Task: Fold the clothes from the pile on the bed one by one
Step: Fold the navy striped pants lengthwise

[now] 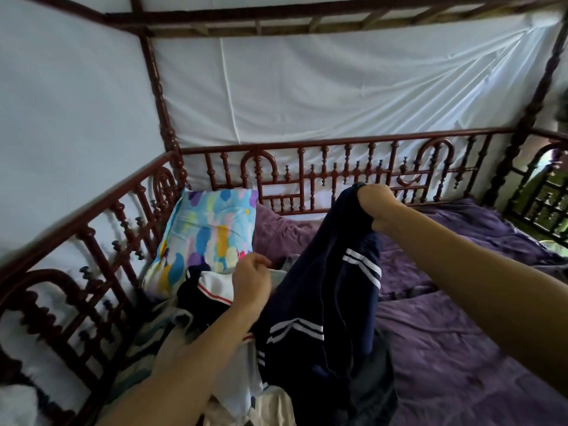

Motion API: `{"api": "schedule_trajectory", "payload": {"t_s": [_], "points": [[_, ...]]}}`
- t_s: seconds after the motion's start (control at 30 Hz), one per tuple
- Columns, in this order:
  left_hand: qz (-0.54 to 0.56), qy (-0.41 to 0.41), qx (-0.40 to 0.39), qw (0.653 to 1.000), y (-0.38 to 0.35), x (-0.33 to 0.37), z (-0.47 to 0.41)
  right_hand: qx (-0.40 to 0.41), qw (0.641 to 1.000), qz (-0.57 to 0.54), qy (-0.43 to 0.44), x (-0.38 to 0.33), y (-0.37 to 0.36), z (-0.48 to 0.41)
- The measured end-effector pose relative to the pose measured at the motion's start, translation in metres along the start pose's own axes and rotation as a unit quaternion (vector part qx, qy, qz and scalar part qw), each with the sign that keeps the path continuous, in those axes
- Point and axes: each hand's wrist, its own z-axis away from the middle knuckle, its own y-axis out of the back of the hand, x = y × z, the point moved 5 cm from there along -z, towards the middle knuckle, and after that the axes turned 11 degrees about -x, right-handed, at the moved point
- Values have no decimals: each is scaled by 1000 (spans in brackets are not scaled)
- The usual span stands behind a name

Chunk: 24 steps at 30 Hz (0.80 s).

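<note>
My right hand (pixel 376 207) grips the top edge of a navy garment with white stripes (pixel 332 290) and holds it up above the bed; the cloth hangs down onto the pile. My left hand (pixel 250 279), fingers curled, pinches a white garment with a red stripe (pixel 215 287) lying on the clothes pile (pixel 246 388) at the bed's near left. The pile mixes white, dark and pale pieces; its lower layers are hidden.
A purple bedspread (pixel 445 348) covers the mattress to the right. A colourful patterned pillow (pixel 209 232) leans in the far left corner. Dark red wooden railings (pixel 338 173) ring the bed, with white netting behind them.
</note>
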Motion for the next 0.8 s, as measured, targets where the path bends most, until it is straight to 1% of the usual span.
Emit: {"api": "schedule_trajectory", "payload": {"t_s": [0.07, 0.1, 0.17, 0.23, 0.27, 0.3, 0.37, 0.43, 0.47, 0.5, 0.53, 0.57, 0.6, 0.63, 0.7, 0.73, 0.77, 0.8], "points": [[39, -36, -65, 996, 2, 17, -3, 0, 1000, -22, -4, 0, 1, 4], [18, -52, -105, 993, -5, 26, 1, -4, 1000, -28, -5, -1, -1, 5], [-52, -65, -171, 982, -29, 34, 16, -11, 999, -45, -12, -4, -11, 6], [-144, -58, -199, 968, -57, 27, 32, -23, 997, -66, -41, -5, -22, 6], [-180, -42, -199, 962, -68, 19, 35, -22, 995, -76, -54, -5, -25, 7], [-189, -26, -188, 963, -74, 11, 35, -22, 994, -87, -62, -8, -26, 7], [-207, 2, -145, 968, -71, -3, 27, -12, 996, -83, -43, -13, -22, 5], [-225, 22, -96, 969, -49, -12, 14, -24, 1000, -9, 9, -19, -13, 6], [-224, 26, -68, 972, -31, -12, 6, -11, 997, 58, 49, -19, -2, 5], [-223, 19, -41, 974, -9, -7, -4, 17, 984, 149, 91, -20, 12, 6], [-222, 2, -18, 975, 14, 1, -14, 41, 955, 270, 119, -19, 24, 8], [-222, -17, 0, 975, 38, 14, -24, 49, 916, 378, 126, -14, 33, 9], [-220, -38, 17, 975, 61, 28, -34, 47, 884, 450, 117, -5, 41, 10], [-220, -54, 32, 974, 82, 44, -42, 42, 865, 490, 100, 2, 49, 10], [-230, -83, 64, 968, 118, 74, -55, 34, 854, 516, 65, 11, 62, 9], [-231, -94, 83, 965, 133, 88, -59, 31, 859, 508, 59, 9, 67, 7], [-225, -100, 107, 963, 148, 102, -63, 29, 870, 489, 65, 0, 71, 6], [-210, -101, 132, 963, 162, 114, -67, 35, 892, 444, 81, -14, 75, 6]]}}
